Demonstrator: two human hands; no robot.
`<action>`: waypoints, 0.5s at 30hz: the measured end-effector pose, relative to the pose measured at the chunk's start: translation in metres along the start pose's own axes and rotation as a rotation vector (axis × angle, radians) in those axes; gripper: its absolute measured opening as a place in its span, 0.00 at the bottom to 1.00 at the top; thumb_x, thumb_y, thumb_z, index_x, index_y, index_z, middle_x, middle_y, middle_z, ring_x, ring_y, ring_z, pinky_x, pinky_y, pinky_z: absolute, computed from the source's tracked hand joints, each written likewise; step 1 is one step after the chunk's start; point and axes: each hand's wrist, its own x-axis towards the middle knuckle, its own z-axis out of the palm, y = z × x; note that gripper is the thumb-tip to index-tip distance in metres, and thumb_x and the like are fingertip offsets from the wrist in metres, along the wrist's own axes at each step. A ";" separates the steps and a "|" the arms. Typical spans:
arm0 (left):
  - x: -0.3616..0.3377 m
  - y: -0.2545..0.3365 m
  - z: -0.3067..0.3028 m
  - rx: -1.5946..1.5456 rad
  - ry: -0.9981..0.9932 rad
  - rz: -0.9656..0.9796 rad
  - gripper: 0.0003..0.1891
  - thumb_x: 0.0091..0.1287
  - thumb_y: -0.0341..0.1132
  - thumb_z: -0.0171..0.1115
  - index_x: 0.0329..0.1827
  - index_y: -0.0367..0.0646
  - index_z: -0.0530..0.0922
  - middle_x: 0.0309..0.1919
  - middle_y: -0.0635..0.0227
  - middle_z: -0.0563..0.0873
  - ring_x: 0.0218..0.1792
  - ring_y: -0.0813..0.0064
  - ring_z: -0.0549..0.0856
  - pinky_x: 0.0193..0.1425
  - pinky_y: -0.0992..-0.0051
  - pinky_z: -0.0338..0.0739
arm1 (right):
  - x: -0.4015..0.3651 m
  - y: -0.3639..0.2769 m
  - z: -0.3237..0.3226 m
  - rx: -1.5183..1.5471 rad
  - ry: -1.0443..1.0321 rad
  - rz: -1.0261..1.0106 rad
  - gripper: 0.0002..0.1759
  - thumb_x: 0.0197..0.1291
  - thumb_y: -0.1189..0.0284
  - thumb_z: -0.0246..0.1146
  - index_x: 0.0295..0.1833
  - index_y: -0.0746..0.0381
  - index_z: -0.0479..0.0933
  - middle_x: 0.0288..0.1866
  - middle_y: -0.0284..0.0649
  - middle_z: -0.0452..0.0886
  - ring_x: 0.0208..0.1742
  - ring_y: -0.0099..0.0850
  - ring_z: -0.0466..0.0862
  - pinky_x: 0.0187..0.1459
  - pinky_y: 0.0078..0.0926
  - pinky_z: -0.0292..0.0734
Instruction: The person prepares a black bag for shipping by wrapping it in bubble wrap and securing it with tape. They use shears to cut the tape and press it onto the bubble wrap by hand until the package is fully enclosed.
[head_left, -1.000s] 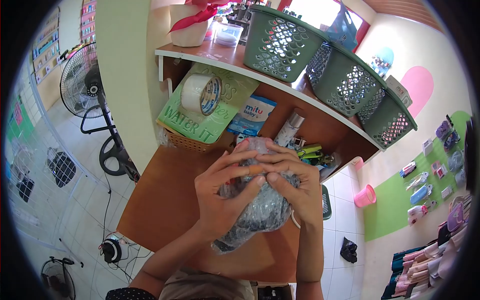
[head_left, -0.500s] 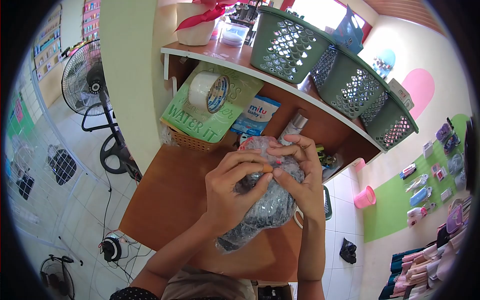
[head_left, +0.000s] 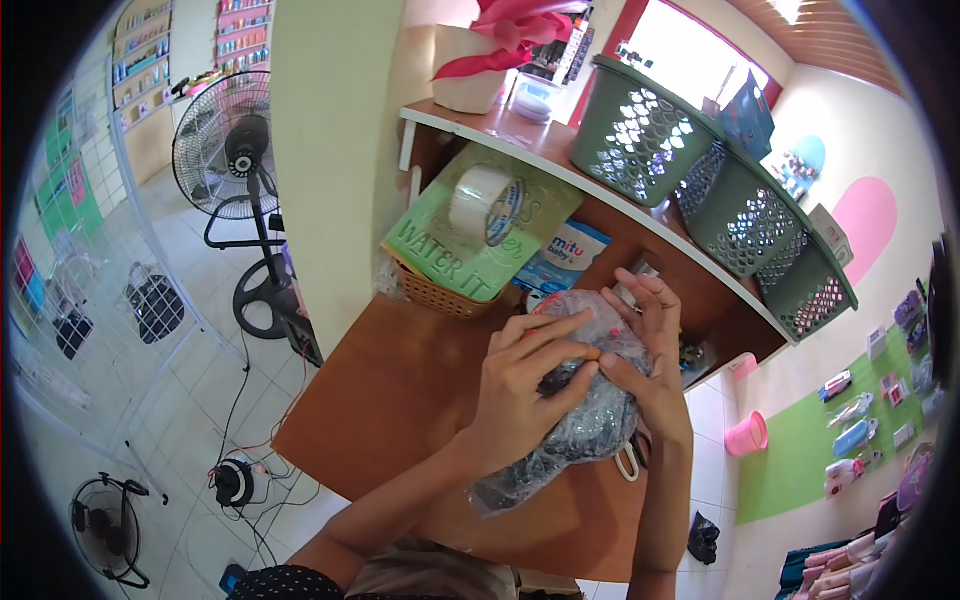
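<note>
A dark bundle in clear, crinkled plastic wrap [head_left: 590, 425] is above the brown desk, tilted, with its narrow end toward my body. On its left side, my left hand [head_left: 530, 385] has thumb and index finger pinched together at the wrap. From the right, my right hand [head_left: 650, 365] meets it thumb to fingertip, pinching at the same spot while its other fingers are raised. What exactly lies between the fingertips is too small to make out. Small red marks show through the wrap. Beside my right wrist is a white looped handle [head_left: 627, 462], partly hidden.
Behind the bundle are a brown basket [head_left: 440, 292] with a green bag, a tape roll [head_left: 487, 205] and a blue mitu baby pack [head_left: 567, 255]. Green baskets [head_left: 640, 130] line the shelf above. A standing fan [head_left: 243, 160] and cables are on the left.
The view has shifted, so the desk and shelf appear farther right and lower. Both hands stay on the wrapped bundle, fingertips still together.
</note>
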 end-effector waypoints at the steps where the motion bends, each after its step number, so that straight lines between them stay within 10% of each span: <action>1: 0.000 0.000 -0.001 0.013 -0.018 0.003 0.07 0.54 0.32 0.69 0.35 0.46 0.83 0.46 0.71 0.85 0.49 0.69 0.79 0.51 0.69 0.68 | 0.001 0.000 -0.003 -0.041 -0.036 0.007 0.46 0.49 0.75 0.69 0.71 0.56 0.50 0.70 0.48 0.58 0.71 0.45 0.61 0.71 0.43 0.52; 15: 0.002 -0.001 -0.004 0.106 -0.022 0.040 0.06 0.54 0.35 0.69 0.33 0.47 0.83 0.36 0.74 0.86 0.52 0.69 0.80 0.61 0.60 0.60 | -0.003 -0.011 -0.001 -0.173 -0.058 -0.011 0.33 0.54 0.85 0.64 0.65 0.63 0.59 0.45 0.45 0.83 0.67 0.36 0.71 0.68 0.35 0.59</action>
